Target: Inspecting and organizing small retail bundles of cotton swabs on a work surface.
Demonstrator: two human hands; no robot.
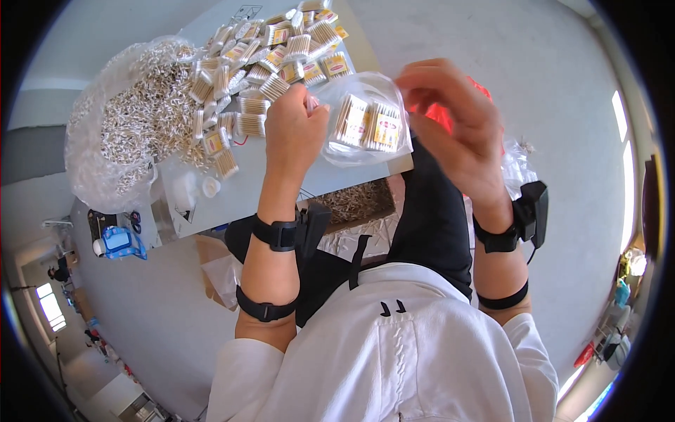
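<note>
- Gripping a clear plastic bag (336, 152) by its near side, the left hand (292, 126) is closed in a fist, thumb on top.
- Two flat packs of cotton swabs (384, 128) lie side by side in that bag, just right of the left hand — between it and the right hand (467, 123).
- The right hand is open, thumb and curved fingers apart at the bag's right edge; it is blurred, and I cannot tell whether the fingertips touch the plastic.
- Beyond the left hand, a pile of swab packs (297, 47) covers part of the table (242, 179).
- Left of the left hand sits a large clear sack (151, 105) of loose swabs; a small white cup (211, 186) stands nearer the forearm.
- Behind the right hand's fingers — partly hidden — shows something red (437, 114).
- Below both hands, under the table edge, is a box of loose swabs (355, 202).
</note>
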